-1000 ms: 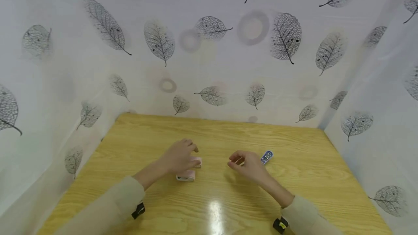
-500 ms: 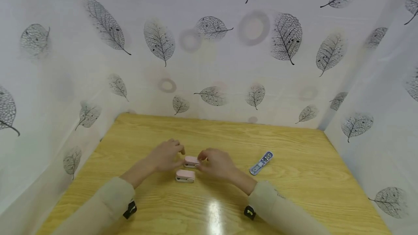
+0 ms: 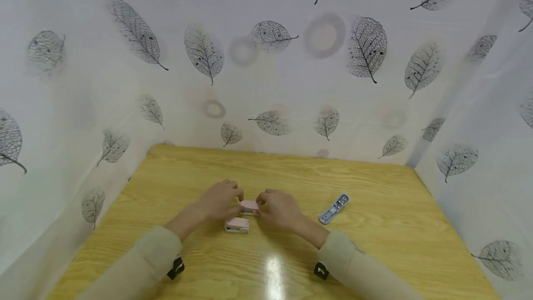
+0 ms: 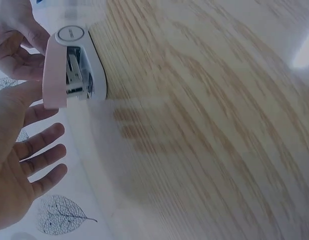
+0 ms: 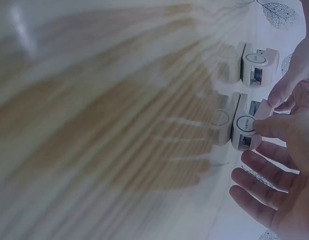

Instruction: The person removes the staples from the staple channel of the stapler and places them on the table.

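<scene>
Two small pink-and-white staplers are on the wooden table, one behind the other. My left hand (image 3: 220,200) holds the left end of the far stapler (image 5: 247,124) between thumb and fingers. At its right end, my right hand (image 3: 278,208) pinches it near the round logo, the other fingers spread apart in the right wrist view. The near stapler (image 3: 237,225) stands just in front, untouched. In the left wrist view, this near stapler (image 4: 69,70) covers the fingertips and most of the far one.
A narrow blue object (image 3: 333,208) with silvery inner parts lies slantwise to the right of my right hand. Curtains (image 3: 266,82) with leaf prints enclose the table (image 3: 374,244) at the back and both sides.
My right hand has come left from beside the blue object, uncovering it, and now pinches the far stapler. That stapler has shifted slightly right, with the left hand following.
</scene>
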Motion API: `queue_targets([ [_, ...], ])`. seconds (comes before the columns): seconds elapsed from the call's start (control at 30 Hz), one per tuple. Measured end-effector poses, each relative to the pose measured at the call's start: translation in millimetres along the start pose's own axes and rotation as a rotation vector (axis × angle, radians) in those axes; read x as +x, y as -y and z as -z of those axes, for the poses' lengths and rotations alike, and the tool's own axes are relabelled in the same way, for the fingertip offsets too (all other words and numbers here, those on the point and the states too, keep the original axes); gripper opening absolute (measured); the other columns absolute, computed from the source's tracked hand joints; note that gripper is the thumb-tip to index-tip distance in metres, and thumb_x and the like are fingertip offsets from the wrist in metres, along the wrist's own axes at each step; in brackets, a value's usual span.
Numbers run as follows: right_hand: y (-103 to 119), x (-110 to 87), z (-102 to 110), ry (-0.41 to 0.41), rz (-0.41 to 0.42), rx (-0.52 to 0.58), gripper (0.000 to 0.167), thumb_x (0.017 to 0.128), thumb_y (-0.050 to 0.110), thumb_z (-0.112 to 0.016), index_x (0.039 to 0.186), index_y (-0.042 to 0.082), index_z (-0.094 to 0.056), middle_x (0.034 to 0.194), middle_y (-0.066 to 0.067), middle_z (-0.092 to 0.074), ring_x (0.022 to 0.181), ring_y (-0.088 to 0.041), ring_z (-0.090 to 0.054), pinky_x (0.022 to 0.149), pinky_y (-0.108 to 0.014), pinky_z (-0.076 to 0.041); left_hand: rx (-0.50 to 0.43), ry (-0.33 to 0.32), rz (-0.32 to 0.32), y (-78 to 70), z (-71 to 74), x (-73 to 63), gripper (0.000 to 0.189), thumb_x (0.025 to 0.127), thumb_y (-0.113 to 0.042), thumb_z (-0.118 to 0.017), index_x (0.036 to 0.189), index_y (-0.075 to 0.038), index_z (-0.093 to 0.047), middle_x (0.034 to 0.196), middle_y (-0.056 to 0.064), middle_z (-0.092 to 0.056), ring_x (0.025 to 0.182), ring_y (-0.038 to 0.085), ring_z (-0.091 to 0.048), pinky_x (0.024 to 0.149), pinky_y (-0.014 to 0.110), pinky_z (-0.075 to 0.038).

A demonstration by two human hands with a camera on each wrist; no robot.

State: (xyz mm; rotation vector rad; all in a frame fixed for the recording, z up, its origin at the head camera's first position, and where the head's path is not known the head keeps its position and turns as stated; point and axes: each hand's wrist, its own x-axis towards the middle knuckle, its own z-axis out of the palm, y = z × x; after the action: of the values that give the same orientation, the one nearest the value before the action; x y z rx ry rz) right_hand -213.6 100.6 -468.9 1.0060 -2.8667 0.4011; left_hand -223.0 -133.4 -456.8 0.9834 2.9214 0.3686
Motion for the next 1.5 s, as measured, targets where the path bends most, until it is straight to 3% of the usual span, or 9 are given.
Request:
queue_targets([
  [0.17,-7,-9.5,3,0.004,-0.005,-0.001,0.022,0.092,0.026,-0.081,0.108,0.012,-0.078,0.101,-0.002,-0.077,0.089,-0.019,-0.074,0.07,-0.028,-0.06,0.027,-0.005,-0.028,-12.4,-3.2,4.9,0.024,0.096,-0.036,-0.076,0.106,-0.014,-0.075,0.109,0.006,-0.071,0.105,0.026,-0.065,0.096,0.046,-0.056],
  [0.43,-23,-27.9,9,-0.001,-0.02,-0.021,0.021,0.091,0.025,-0.081,0.109,0.014,-0.078,0.102,0.001,-0.077,0.087,-0.016,-0.072,0.063,-0.022,-0.055,0.082,-0.004,-0.047,-35.4,-10.1,13.3,0.026,0.098,-0.042,-0.073,0.106,-0.017,-0.076,0.108,0.004,-0.07,0.105,0.026,-0.065,0.094,0.047,-0.055],
  [0.83,-49,-52.8,17,-0.018,0.084,-0.017,0.02,0.091,0.017,-0.081,0.11,0.011,-0.077,0.104,-0.002,-0.077,0.094,-0.019,-0.071,0.076,-0.029,-0.06,0.221,-0.013,-0.104,-66.6,-20.1,24.7,0.03,0.101,-0.049,-0.066,0.105,-0.02,-0.073,0.109,0.0,-0.071,0.105,0.019,-0.064,0.093,0.039,-0.056],
  [1.03,-63,-60.1,21,0.003,0.11,-0.006,0.022,0.091,0.015,-0.081,0.112,0.011,-0.077,0.108,-0.002,-0.078,0.099,-0.02,-0.073,0.084,-0.033,-0.062,0.273,-0.008,-0.102,-79.5,-30.3,32.4,0.036,0.105,-0.051,-0.058,0.109,-0.018,-0.072,0.119,0.003,-0.073,0.113,0.021,-0.066,0.096,0.039,-0.056],
  [1.5,-92,-75.4,32,0.02,0.121,-0.024,0.024,0.094,0.016,-0.078,0.117,0.012,-0.075,0.113,-0.003,-0.077,0.101,-0.021,-0.074,0.082,-0.033,-0.062,0.323,-0.019,-0.084,-107.6,-43.3,53.3,0.044,0.109,-0.052,-0.049,0.127,-0.018,-0.07,0.125,0.001,-0.072,0.121,0.02,-0.065,0.1,0.038,-0.056],
])
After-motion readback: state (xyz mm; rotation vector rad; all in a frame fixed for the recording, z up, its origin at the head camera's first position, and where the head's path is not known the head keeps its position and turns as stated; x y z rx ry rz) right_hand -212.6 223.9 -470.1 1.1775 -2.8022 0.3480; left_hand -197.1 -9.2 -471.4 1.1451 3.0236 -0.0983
